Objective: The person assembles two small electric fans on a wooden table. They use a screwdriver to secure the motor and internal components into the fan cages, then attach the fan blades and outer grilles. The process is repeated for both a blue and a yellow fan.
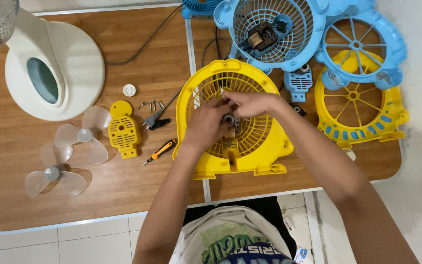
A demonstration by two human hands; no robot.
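Observation:
A yellow fan housing (264,146) with a round grille lies on the wooden table (15,146). A small motor (229,131) sits at the grille's centre. My left hand (206,124) rests on the grille beside the motor, fingers curled on it. My right hand (250,103) reaches from the right and pinches something small at the grille's upper middle, fingertips meeting those of the left hand. What is pinched is hidden.
An orange-handled screwdriver (159,152), a plug (155,122), loose screws (151,104), a yellow motor cover (123,129) and two clear fan blades (81,134) lie left. A white fan base (54,63) stands far left. Blue housings (279,34) and a yellow grille (360,110) lie behind and right.

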